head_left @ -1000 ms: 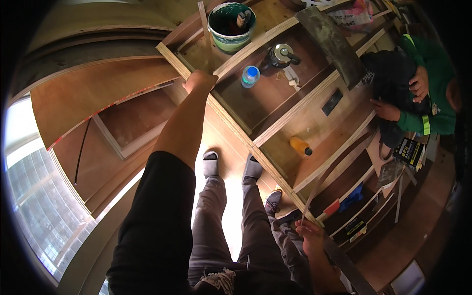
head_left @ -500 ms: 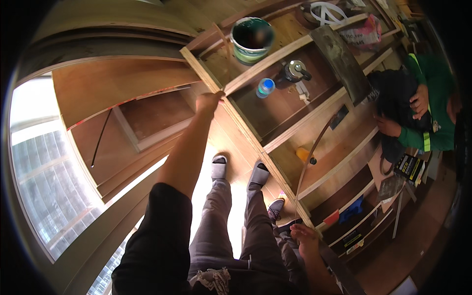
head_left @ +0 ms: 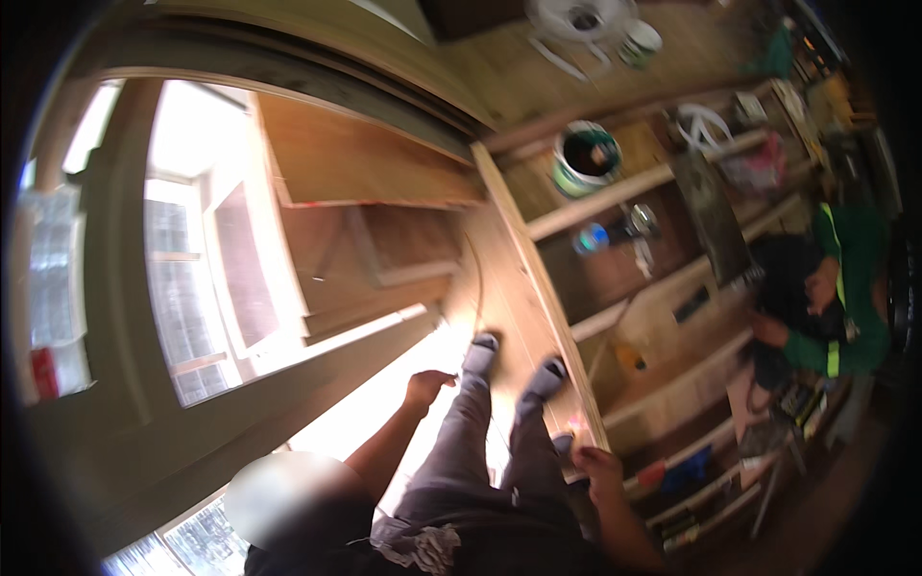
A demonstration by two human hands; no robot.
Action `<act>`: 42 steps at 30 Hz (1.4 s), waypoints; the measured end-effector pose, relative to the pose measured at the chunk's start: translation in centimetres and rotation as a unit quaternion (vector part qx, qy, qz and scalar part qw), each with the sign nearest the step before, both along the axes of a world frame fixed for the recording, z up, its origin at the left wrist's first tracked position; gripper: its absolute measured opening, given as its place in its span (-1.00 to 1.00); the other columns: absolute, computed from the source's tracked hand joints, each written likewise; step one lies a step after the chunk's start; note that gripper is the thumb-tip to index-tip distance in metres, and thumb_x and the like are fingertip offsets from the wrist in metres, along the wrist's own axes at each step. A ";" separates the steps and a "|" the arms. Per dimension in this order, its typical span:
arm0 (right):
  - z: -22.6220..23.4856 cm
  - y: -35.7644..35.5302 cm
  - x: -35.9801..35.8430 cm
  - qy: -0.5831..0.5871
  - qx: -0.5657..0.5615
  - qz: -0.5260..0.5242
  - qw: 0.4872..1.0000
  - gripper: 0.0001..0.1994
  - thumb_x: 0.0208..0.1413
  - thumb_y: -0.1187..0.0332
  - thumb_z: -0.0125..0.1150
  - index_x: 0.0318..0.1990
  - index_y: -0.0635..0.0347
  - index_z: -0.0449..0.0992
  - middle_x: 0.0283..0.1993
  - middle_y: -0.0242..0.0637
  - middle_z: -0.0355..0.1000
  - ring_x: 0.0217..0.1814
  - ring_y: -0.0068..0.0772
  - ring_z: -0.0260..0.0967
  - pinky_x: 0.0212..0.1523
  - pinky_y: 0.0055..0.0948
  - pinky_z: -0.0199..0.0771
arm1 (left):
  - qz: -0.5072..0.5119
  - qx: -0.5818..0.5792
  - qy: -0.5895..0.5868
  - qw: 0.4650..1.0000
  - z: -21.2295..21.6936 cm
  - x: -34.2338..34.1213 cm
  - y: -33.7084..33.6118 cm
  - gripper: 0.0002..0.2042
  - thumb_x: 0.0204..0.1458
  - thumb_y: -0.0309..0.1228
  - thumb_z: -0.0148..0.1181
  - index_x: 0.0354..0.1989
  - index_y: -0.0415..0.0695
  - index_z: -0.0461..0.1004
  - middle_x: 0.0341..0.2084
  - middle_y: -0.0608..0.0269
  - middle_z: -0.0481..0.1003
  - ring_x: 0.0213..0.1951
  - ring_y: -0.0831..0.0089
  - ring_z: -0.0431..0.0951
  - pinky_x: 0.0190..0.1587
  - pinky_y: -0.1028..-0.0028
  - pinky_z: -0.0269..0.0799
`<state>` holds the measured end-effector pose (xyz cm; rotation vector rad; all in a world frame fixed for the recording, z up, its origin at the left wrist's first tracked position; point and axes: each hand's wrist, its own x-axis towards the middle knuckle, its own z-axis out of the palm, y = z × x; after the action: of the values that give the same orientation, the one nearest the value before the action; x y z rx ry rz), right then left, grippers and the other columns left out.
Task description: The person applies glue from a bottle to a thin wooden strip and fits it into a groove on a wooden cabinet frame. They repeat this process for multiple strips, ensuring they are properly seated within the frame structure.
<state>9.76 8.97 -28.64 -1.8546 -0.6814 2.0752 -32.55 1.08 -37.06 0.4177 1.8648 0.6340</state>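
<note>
My left hand (head_left: 429, 387) is low in front of my legs, its fingers pinched. A thin brown strip (head_left: 477, 278) curves up from near its fingertips over the plank floor, and the hand appears to grip it. My right hand (head_left: 600, 468) is closed near the close end of the wooden frame (head_left: 528, 254). Another faint length of strip rises from there across the compartments, blurred now. Inside the frame are a bucket (head_left: 586, 161) with dark contents, a blue-capped bottle (head_left: 592, 238), a metal-topped container (head_left: 642, 221) and a yellow bottle (head_left: 629, 357).
A person in green (head_left: 855, 288) sits at the right by the frame, hands in front. A dark board (head_left: 711, 216) lies across the dividers. Plywood panels (head_left: 360, 154) and bright windows (head_left: 182, 278) are at the left. A white coil (head_left: 581, 14) lies on the floor beyond.
My left hand has left the frame's edge and come down toward my legs, the strip moving with it. My right hand stays near the frame's close end. The view has shifted left.
</note>
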 end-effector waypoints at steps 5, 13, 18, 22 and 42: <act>1.0 3.4 0.6 0.021 0.019 0.033 0.999 -0.79 0.01 0.53 0.39 -0.16 0.33 0.61 -0.30 -0.38 0.55 -0.26 -0.53 0.49 -0.18 -0.56 0.46 | -0.013 -0.164 -0.015 0.986 6.0 -0.3 -2.4 -0.76 0.06 -0.17 0.27 -0.29 -0.05 0.73 -0.31 0.31 0.69 -0.15 0.43 0.62 -0.03 0.41 0.48; 4.5 8.1 0.7 0.030 0.050 0.139 0.989 -0.81 0.02 0.49 0.41 -0.19 0.32 0.64 -0.32 -0.37 0.58 -0.32 -0.59 0.48 -0.31 -0.65 0.40 | -0.118 -0.352 0.075 0.925 9.2 -1.2 -16.9 -0.61 -0.08 0.08 0.33 -0.30 0.03 0.72 -0.30 0.36 0.68 -0.21 0.36 0.64 -0.09 0.32 0.53; 5.1 9.7 2.3 0.068 0.059 0.167 0.982 -0.78 0.04 0.59 0.38 -0.13 0.44 0.61 -0.24 -0.28 0.59 -0.18 -0.48 0.53 -0.04 -0.50 0.53 | -0.115 -0.457 0.098 0.877 15.0 0.3 -22.8 -0.49 -0.09 0.07 0.33 -0.09 -0.06 0.66 -0.07 0.19 0.62 0.03 0.25 0.57 0.08 0.20 0.39; 4.0 10.5 3.7 0.048 0.058 0.231 0.970 -0.79 0.06 0.53 0.38 -0.12 0.34 0.61 -0.23 -0.31 0.59 -0.21 -0.50 0.54 -0.11 -0.57 0.53 | -0.031 -0.475 0.107 0.873 18.1 1.4 -28.5 -0.52 -0.14 0.07 0.36 -0.18 -0.05 0.68 -0.16 0.22 0.64 -0.03 0.27 0.59 0.12 0.21 0.35; 0.4 7.6 3.0 -0.274 0.083 0.633 0.720 -0.65 -0.33 0.43 0.66 -0.29 0.26 0.70 -0.36 -0.28 0.63 -0.36 -0.49 0.52 -0.25 -0.42 0.52 | 0.132 -0.479 0.196 0.845 20.3 -5.2 -49.5 -0.52 -0.19 -0.05 0.38 -0.18 -0.16 0.66 -0.12 0.07 0.64 0.00 0.12 0.61 0.25 0.08 0.29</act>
<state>12.74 16.53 -28.26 -2.0796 -2.8116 1.7069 -37.78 -48.38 -16.72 -0.4128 2.3779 -0.2949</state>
